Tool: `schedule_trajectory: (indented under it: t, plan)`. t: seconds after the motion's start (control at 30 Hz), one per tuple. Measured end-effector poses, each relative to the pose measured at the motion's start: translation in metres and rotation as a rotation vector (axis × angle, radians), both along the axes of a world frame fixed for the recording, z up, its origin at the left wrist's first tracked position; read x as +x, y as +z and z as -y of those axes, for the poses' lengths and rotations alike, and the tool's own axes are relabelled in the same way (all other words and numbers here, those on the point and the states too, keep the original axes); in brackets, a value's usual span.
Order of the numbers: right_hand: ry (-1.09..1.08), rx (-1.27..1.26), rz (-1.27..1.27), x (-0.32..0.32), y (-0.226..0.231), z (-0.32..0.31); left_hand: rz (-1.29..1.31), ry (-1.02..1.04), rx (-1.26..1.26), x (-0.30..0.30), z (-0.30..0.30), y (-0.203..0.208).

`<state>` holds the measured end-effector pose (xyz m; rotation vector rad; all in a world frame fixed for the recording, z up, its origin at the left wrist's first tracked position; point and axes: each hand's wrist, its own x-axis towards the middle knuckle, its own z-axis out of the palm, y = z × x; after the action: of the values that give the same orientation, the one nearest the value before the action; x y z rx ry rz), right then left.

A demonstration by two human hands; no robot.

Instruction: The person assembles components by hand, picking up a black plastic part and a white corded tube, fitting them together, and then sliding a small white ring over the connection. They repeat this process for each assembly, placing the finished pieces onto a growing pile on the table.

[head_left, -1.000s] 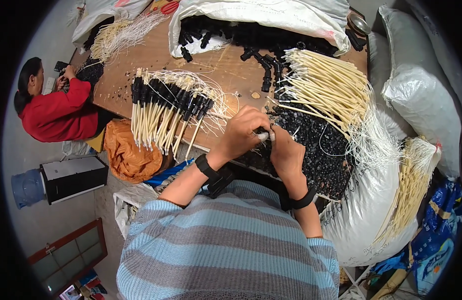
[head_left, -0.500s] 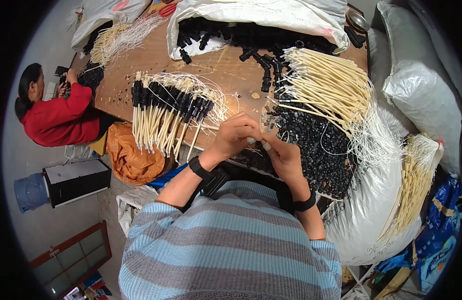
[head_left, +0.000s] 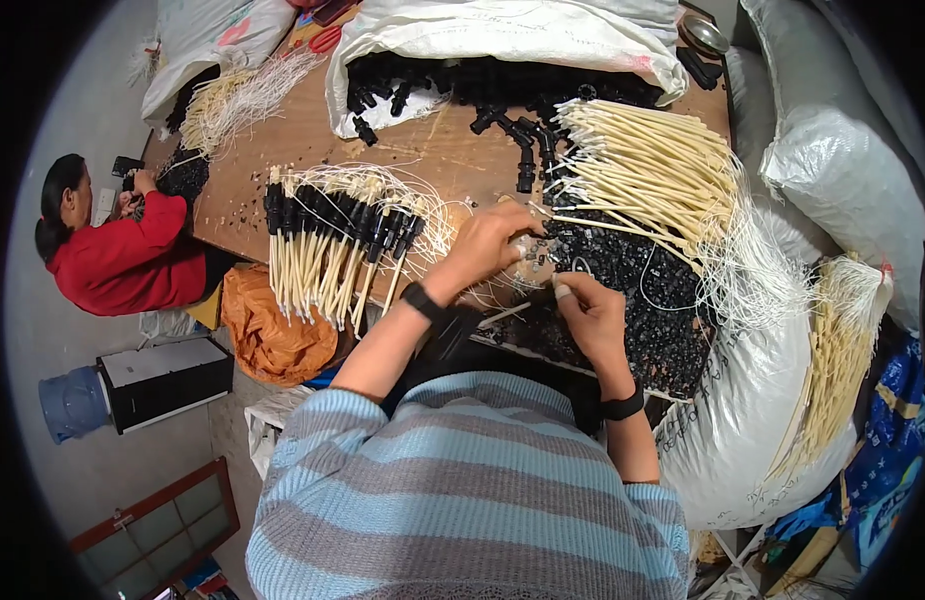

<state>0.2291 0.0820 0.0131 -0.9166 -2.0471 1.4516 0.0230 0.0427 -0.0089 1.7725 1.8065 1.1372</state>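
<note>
My left hand (head_left: 491, 245) reaches to the left edge of a heap of small black plastic pieces (head_left: 663, 310). Its thumb and forefinger are apart, with nothing visible between them. Closer to me, my right hand (head_left: 595, 318) pinches thumb against forefinger over the heap; what they hold is too small to make out. One pale cream stick (head_left: 505, 315) lies below and between the hands, near the table edge. Left of my left hand is a row of cream sticks (head_left: 308, 285) with black fittings (head_left: 328, 215) and white cords (head_left: 438, 215) at their far ends.
Cream sticks with white cords (head_left: 653, 180) are stacked beyond the heap at right. A white sack (head_left: 513, 30) spills black fittings at the back. Full sacks (head_left: 833, 150) crowd the right side. A person in red (head_left: 133, 250) works at the table's left end.
My hands, together before, have separated. The left moved forward to the edge of the heap and its fingers opened; the right shifted slightly right and nearer. The single stick now lies between them.
</note>
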Motion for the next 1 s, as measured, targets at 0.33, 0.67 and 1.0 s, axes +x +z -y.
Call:
schedule_trajectory:
  t: [0.33,0.67,1.0]
  plan:
    - [-0.259,-0.15,0.105,0.003,-0.007,-0.005,-0.062,0.218,-0.209,-0.033,0.016,-0.008]
    - [-0.28,-0.246,0.078,-0.003,-0.014,-0.005,-0.089,0.198,-0.092,-0.016,0.005,-0.016]
    - [-0.218,-0.326,-0.069,-0.016,-0.02,-0.002,-0.124,-0.044,0.196,0.054,0.017,0.032]
